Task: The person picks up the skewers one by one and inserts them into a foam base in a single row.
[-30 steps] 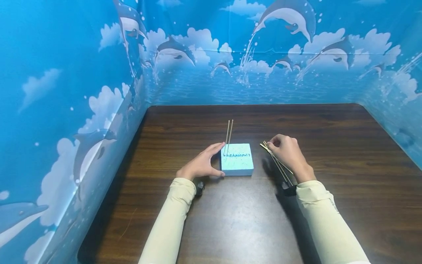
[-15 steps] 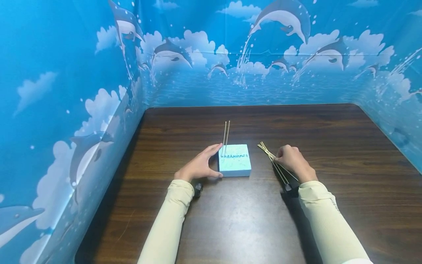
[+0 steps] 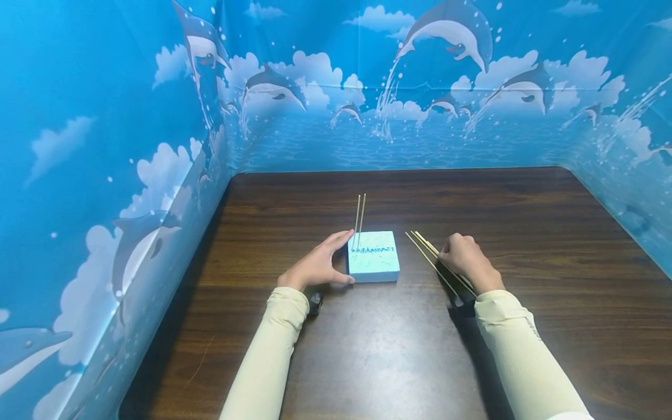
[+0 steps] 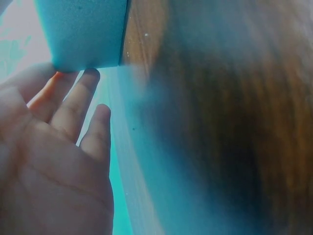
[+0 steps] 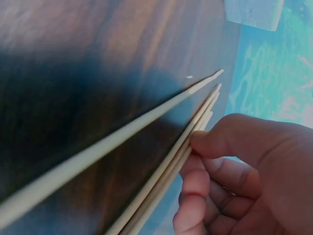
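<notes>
A pale blue foam block (image 3: 374, 265) lies on the table, with a dark speckled line across its top. Two thin wooden sticks (image 3: 360, 221) stand nearly upright near its left edge. My left hand (image 3: 317, 262) rests against the block's left side, thumb at the front corner and index finger at the back; in the left wrist view its fairly straight fingers touch the foam. To the right of the block, my right hand (image 3: 466, 261) pinches a small bundle of wooden sticks (image 5: 166, 169) between thumb and index finger. One separate wooden stick (image 5: 112, 142) lies beside the bundle.
The dark wood-grain table (image 3: 399, 350) reaches back to a blue dolphin-printed sheet (image 3: 315, 134), which rises along the left, back and right sides. Black wrist devices sit under both cuffs, the left one (image 3: 315, 302) showing beside the sleeve.
My right hand has shifted slightly right and toward me, then stayed there. The sticks, crossed before, now lie closer together, with one split off to the left. My left hand keeps its place at the block.
</notes>
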A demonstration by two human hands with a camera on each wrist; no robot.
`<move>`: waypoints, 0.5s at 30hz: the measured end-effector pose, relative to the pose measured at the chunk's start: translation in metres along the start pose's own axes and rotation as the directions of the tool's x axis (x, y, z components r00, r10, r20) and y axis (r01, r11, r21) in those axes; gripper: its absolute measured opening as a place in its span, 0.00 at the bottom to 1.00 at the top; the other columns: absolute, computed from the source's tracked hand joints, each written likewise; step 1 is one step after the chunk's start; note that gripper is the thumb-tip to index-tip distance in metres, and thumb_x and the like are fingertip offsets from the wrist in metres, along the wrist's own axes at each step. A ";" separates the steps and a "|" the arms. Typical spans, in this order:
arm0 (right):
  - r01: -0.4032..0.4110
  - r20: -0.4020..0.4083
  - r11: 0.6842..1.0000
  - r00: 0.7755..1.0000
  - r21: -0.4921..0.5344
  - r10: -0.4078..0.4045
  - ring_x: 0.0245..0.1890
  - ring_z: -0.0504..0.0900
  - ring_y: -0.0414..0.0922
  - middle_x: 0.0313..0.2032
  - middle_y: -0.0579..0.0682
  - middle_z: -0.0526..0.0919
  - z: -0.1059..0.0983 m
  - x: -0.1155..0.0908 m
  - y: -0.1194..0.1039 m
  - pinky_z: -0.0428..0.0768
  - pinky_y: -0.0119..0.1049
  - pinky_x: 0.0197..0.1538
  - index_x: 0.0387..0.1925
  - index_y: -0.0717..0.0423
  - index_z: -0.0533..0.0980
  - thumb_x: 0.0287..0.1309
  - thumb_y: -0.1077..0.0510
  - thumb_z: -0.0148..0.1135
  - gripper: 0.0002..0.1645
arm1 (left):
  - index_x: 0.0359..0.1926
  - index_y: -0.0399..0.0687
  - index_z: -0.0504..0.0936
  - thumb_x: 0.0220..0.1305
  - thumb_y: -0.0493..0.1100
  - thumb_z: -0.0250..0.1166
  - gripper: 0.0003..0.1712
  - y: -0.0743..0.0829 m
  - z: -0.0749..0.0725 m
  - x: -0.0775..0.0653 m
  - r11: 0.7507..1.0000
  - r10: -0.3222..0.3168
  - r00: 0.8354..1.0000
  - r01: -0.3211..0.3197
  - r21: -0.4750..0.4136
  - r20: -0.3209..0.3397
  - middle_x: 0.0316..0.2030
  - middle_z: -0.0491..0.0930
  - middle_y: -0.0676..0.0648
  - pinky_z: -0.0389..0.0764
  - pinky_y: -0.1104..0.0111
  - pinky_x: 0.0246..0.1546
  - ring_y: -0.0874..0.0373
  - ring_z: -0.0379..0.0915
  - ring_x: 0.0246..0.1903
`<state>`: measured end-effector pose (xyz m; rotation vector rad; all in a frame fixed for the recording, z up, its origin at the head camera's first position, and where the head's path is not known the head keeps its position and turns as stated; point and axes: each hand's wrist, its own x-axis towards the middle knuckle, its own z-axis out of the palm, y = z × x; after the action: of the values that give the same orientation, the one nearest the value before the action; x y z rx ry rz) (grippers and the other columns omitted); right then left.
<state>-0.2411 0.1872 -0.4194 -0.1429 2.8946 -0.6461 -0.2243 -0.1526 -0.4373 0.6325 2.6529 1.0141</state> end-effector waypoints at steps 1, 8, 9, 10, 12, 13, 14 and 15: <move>-0.009 0.005 1.000 1.000 -0.005 0.009 0.22 0.71 0.47 0.16 0.46 0.70 0.000 0.000 0.000 0.70 0.40 0.26 0.12 0.50 0.71 0.51 0.61 0.56 0.15 | 0.79 0.63 0.49 0.46 0.50 0.80 0.65 0.000 0.000 0.000 1.000 -0.001 1.000 0.001 0.000 0.000 0.77 0.49 0.52 0.57 0.51 0.72 0.53 0.48 0.75; -0.028 0.001 0.999 1.000 -0.027 0.028 0.24 0.74 0.50 0.19 0.49 0.74 0.000 -0.003 -0.002 0.75 0.46 0.29 0.13 0.52 0.74 0.56 0.58 0.57 0.16 | 0.79 0.63 0.49 0.46 0.50 0.80 0.65 0.000 0.003 -0.001 1.000 -0.005 1.000 0.005 0.003 0.003 0.77 0.49 0.53 0.58 0.51 0.72 0.53 0.48 0.75; -0.023 -0.008 0.999 1.000 -0.027 0.022 0.25 0.74 0.50 0.20 0.50 0.75 -0.002 -0.004 -0.004 0.76 0.47 0.30 0.14 0.53 0.75 0.56 0.59 0.57 0.16 | 0.79 0.63 0.49 0.46 0.50 0.80 0.65 0.001 0.003 -0.001 1.000 -0.006 1.000 0.006 0.003 0.003 0.77 0.49 0.53 0.58 0.51 0.72 0.53 0.48 0.75; -0.016 -0.022 0.999 1.000 -0.028 0.015 0.25 0.75 0.50 0.20 0.50 0.76 -0.004 -0.005 -0.006 0.76 0.48 0.32 0.16 0.54 0.76 0.57 0.59 0.57 0.15 | 0.79 0.64 0.49 0.46 0.50 0.81 0.65 0.001 0.003 -0.001 1.000 -0.007 1.000 0.007 0.002 0.003 0.77 0.49 0.53 0.58 0.51 0.72 0.53 0.48 0.75; 0.014 -0.075 1.000 0.997 -0.012 -0.015 0.25 0.74 0.48 0.21 0.49 0.78 -0.011 -0.007 -0.012 0.76 0.46 0.32 0.17 0.56 0.78 0.57 0.60 0.57 0.14 | 0.79 0.63 0.49 0.46 0.50 0.81 0.65 0.001 0.002 -0.001 1.000 -0.007 1.000 0.007 0.001 0.001 0.77 0.49 0.52 0.58 0.51 0.72 0.52 0.48 0.75; 0.035 -0.110 0.999 0.993 0.003 -0.035 0.24 0.74 0.47 0.20 0.48 0.78 -0.016 -0.008 -0.017 0.75 0.44 0.32 0.19 0.57 0.79 0.56 0.60 0.56 0.13 | 0.79 0.64 0.49 0.46 0.50 0.81 0.65 0.001 0.002 -0.001 1.000 -0.008 1.000 0.008 0.003 -0.001 0.77 0.49 0.52 0.58 0.51 0.72 0.52 0.48 0.75; 0.056 -0.151 0.998 0.987 0.023 -0.052 0.23 0.72 0.46 0.19 0.47 0.77 -0.021 -0.010 -0.022 0.74 0.42 0.32 0.19 0.57 0.79 0.54 0.61 0.55 0.12 | 0.79 0.64 0.49 0.46 0.50 0.81 0.65 0.001 0.001 -0.001 1.000 -0.009 1.000 0.009 0.004 -0.003 0.77 0.49 0.53 0.58 0.51 0.72 0.52 0.48 0.75; 0.082 -0.197 0.996 0.978 0.039 -0.073 0.22 0.72 0.45 0.19 0.47 0.77 -0.026 -0.011 -0.029 0.73 0.41 0.31 0.20 0.58 0.79 0.54 0.61 0.55 0.11 | 0.79 0.64 0.49 0.46 0.50 0.81 0.65 0.001 0.000 -0.001 1.000 -0.007 1.000 0.007 0.006 -0.005 0.77 0.49 0.52 0.58 0.51 0.72 0.52 0.48 0.75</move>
<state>-0.2335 0.1737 -0.3822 -0.1970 3.0718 -0.7833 -0.2228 -0.1524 -0.4366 0.6216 2.6617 1.0079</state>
